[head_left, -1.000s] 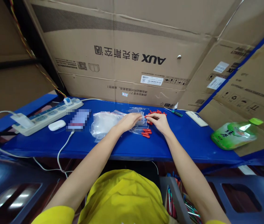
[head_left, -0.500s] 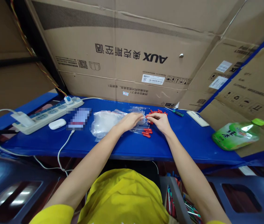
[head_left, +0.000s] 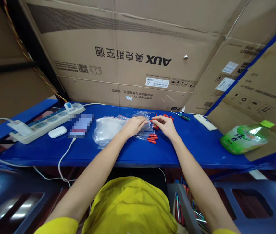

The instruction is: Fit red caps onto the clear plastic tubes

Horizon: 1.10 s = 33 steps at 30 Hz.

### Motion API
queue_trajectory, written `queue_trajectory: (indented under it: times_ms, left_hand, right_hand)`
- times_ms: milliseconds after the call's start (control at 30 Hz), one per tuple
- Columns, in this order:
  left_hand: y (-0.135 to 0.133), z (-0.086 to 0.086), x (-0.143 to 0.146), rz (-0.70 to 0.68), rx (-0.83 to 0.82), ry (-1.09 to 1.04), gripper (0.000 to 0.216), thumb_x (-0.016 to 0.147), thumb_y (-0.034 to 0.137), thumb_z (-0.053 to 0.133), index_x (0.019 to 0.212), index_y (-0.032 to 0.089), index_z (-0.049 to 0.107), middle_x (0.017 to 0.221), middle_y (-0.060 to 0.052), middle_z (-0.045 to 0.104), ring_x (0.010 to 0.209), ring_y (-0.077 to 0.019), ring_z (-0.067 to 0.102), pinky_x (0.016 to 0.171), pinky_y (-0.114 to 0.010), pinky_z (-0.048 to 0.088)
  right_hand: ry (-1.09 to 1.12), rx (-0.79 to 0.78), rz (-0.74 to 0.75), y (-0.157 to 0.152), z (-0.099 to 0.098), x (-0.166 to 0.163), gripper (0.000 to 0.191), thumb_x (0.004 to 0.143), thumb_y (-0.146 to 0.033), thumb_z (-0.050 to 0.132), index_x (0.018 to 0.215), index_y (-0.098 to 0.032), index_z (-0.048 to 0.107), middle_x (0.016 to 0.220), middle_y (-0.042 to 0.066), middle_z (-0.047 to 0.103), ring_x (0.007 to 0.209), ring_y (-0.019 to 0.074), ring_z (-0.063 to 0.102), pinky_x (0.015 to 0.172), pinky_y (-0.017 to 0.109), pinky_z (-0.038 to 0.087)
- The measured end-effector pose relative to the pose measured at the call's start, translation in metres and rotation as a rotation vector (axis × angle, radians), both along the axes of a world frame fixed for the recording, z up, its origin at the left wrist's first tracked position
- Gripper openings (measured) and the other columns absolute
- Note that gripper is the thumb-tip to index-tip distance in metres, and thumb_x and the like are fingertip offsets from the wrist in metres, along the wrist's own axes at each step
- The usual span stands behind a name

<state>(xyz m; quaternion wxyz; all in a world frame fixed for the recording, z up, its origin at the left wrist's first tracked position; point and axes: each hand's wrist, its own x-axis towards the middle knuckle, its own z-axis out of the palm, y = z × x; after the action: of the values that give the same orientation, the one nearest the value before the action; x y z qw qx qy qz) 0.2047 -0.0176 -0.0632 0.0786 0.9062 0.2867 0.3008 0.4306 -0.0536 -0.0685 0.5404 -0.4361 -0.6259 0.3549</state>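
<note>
Looking down, I see my left hand (head_left: 131, 125) and right hand (head_left: 166, 126) both pinching one dropper (head_left: 152, 121) at 12 o'clock on the table (head_left: 196, 144). A pile (head_left: 150, 139) of droppers lies just under them; bags (head_left: 106, 128) at 10 o'clock, a bottle (head_left: 244, 138) at 3 o'clock.

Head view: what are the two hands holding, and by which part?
A thin clear dropper with red bulb: left hand on its tube, right hand at its red end.

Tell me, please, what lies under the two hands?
Under the left hand and right hand lie clear tubes with red caps; whatever the palms cover is hidden.
</note>
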Motion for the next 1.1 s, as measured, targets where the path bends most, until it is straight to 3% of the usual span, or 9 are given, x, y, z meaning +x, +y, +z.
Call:
queue_trajectory:
  times_ms: [167, 400, 1100]
  left_hand:
    - [0.0016, -0.0016, -0.0014, 0.026, 0.045, 0.006, 0.032, 0.112, 0.036, 0.041, 0.111, 0.02, 0.07, 0.107, -0.008, 0.071, 0.097, -0.0213, 0.068, 0.084, -0.03, 0.049]
    - [-0.0009, -0.003, -0.0011, 0.001, -0.037, -0.031, 0.03, 0.112, 0.037, 0.042, 0.11, 0.023, 0.068, 0.1, -0.005, 0.074, 0.091, -0.0209, 0.07, 0.075, -0.028, 0.047]
    - [0.001, -0.0005, 0.0, -0.141, -0.011, -0.098, 0.034, 0.112, 0.035, 0.042, 0.107, 0.018, 0.071, 0.102, -0.009, 0.076, 0.093, -0.0212, 0.07, 0.081, -0.029, 0.049]
  right_hand:
    - [0.013, -0.046, 0.009, -0.0001, -0.0003, 0.0003, 0.04, 0.072, -0.051, 0.091, 0.096, -0.021, 0.08, 0.083, 0.005, 0.08, 0.075, 0.0227, 0.076, 0.079, 0.038, 0.064]
    - [0.008, -0.037, 0.022, -0.0003, -0.0015, -0.0014, 0.043, 0.07, -0.055, 0.091, 0.093, -0.02, 0.081, 0.084, 0.007, 0.08, 0.076, 0.0237, 0.076, 0.079, 0.04, 0.065]
    - [0.071, -0.024, 0.004, -0.0031, -0.0002, -0.0064, 0.041, 0.065, -0.056, 0.094, 0.082, -0.021, 0.081, 0.079, 0.006, 0.081, 0.072, 0.0244, 0.077, 0.078, 0.041, 0.065]
